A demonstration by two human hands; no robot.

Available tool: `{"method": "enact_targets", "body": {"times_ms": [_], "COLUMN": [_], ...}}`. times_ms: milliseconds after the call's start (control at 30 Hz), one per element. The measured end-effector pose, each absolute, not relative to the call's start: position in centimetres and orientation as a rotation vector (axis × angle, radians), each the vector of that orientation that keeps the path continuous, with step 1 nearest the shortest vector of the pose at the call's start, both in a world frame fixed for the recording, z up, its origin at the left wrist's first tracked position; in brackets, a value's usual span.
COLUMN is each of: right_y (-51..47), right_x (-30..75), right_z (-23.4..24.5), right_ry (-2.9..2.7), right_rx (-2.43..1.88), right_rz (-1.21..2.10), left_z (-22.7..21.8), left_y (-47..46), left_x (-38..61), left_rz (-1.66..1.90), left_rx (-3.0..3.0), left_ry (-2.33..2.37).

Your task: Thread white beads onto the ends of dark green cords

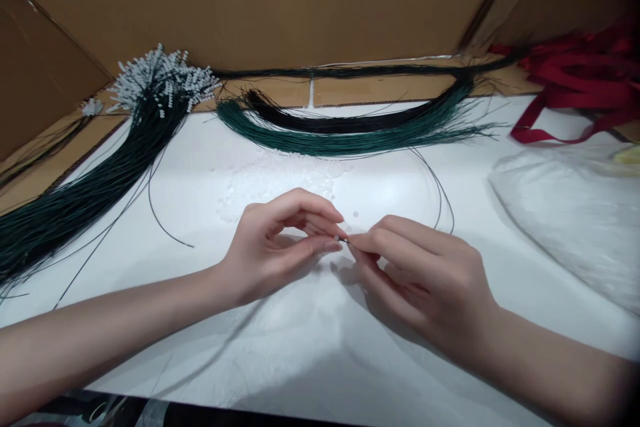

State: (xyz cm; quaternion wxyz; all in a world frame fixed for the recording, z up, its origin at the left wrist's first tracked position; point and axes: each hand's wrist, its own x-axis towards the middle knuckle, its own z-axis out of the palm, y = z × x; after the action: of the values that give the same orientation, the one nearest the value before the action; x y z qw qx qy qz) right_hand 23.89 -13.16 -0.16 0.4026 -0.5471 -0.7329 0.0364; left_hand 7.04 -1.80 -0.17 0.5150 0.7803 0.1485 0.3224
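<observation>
My left hand is curled, its thumb and fingers closed at a tiny white bead. Right beside it, my right hand pinches the dark tip of a thin wire between thumb and forefinger. The fingertips of both hands almost meet over the white tabletop. Behind my right hand a thin dark wire loop arcs out; whether it is the pinched wire is hidden. Many small loose white beads are scattered just beyond my hands.
At left lies a thick bundle of green wires tipped with white beads. Bare green wires and black wires lie along the back. Red ribbon and a clear plastic bag are at right. Cardboard walls enclose the table.
</observation>
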Motion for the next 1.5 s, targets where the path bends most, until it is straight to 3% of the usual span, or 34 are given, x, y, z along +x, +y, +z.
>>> {"method": "enact_targets", "body": {"times_ms": [667, 1500], "right_y": [-13.19, -13.18], "right_x": [23.82, 23.78], "right_z": [-0.26, -0.03], "right_ry": [-1.817, -1.726], "right_rx": [-1.347, -1.362], "right_rz": [0.115, 0.286], "left_z": [-0.09, -0.43], "left_y": [-2.21, -1.66], "left_x": [6.90, 6.62], "left_rz": [1.031, 0.922], "left_rx": [2.248, 2.159], "left_ry": [0.244, 0.142]}}
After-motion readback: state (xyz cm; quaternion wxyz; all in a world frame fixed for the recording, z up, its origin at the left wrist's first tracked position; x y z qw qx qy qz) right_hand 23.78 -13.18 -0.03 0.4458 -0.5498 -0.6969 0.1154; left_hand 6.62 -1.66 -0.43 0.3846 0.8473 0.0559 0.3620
